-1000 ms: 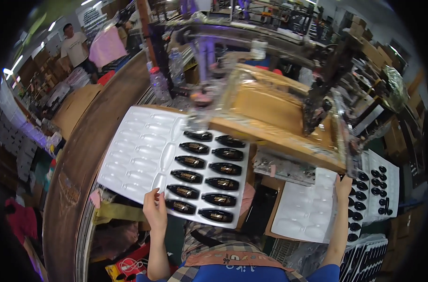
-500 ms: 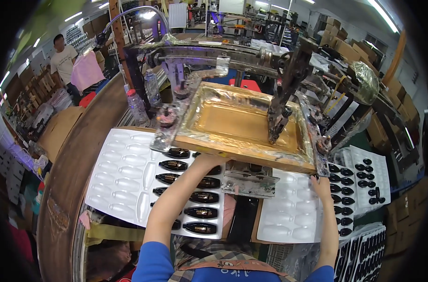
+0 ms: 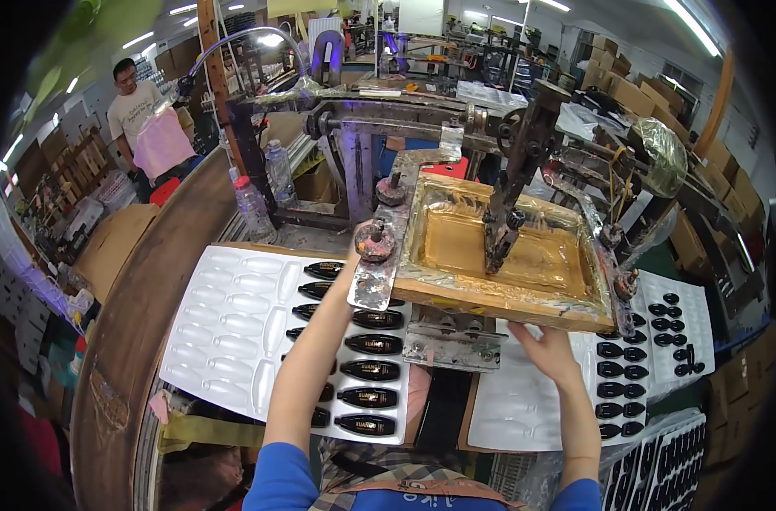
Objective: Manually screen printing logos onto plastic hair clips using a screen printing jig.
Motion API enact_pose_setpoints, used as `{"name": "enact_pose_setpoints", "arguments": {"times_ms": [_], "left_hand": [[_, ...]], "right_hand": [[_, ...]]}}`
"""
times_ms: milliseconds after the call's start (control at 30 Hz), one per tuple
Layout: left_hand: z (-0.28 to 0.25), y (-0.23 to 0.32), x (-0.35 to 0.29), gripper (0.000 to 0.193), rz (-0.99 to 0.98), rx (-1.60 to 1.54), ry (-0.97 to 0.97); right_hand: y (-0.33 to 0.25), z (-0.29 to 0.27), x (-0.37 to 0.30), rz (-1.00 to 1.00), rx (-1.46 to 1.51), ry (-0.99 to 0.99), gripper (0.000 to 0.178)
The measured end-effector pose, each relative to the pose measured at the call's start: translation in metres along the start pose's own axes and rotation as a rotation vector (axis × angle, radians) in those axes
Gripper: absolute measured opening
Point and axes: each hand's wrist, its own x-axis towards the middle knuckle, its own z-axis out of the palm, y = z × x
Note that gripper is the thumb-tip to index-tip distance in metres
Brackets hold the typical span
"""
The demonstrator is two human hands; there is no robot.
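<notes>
One long brown bench (image 3: 137, 298) runs well to the left of the wooden frame (image 3: 490, 295), the landmark here. Behind the frame stretches a dark metal machine beam (image 3: 396, 122), and far beyond the frame's left end stands a person in a pale shirt (image 3: 141, 106), just beside a pink cloth (image 3: 163, 143).

The frame itself sits at the centre, its inside lined with an amber sheet (image 3: 456, 245); a dark upright arm (image 3: 524, 157) reaches down into it. To the frame's left and nearer the wearer lies a white moulded tray (image 3: 213, 358); nearer than its front rail, toward the right, lies another pale tray (image 3: 511, 417). Below that rail shows a stained metal block (image 3: 453, 348).

At the frame's left end, the left hand (image 3: 360, 235) is mostly hidden behind a round stained knob (image 3: 375, 242), so I cannot tell whether it holds anything. The right hand (image 3: 545, 345) is under the front rail, right of its middle, thumb spread from the fingers; their ends are covered, so its grip cannot be told.

Two clear bottles (image 3: 253, 209) stand left of the frame. Smallest, glossy black pieces (image 3: 370, 370) with gold print fill two columns of the left tray, the upper ones close to the frame.
</notes>
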Motion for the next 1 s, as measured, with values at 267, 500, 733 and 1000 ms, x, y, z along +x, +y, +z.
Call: {"name": "enact_pose_setpoints", "arguments": {"times_ms": [267, 500, 733, 1000], "left_hand": [[-0.110, 0.044, -0.040, 0.018, -0.153, 0.142, 0.404], [-0.188, -0.011, -0.082, 0.017, -0.218, 0.252, 0.656], [-0.199, -0.041, -0.086, 0.022, -0.339, 0.360, 0.757], [-0.176, -0.043, -0.082, 0.022, -0.491, 0.403, 0.677]], "right_hand": [[-0.047, 0.033, 0.025, -0.132, -0.115, -0.229, 0.038], [-0.034, 0.027, 0.007, -0.202, -0.185, -0.175, 0.040], [-0.003, -0.022, -0.053, -0.039, -0.061, 0.170, 0.048], [0.032, -0.082, -0.138, 0.359, -0.281, 0.235, 0.048]]}}
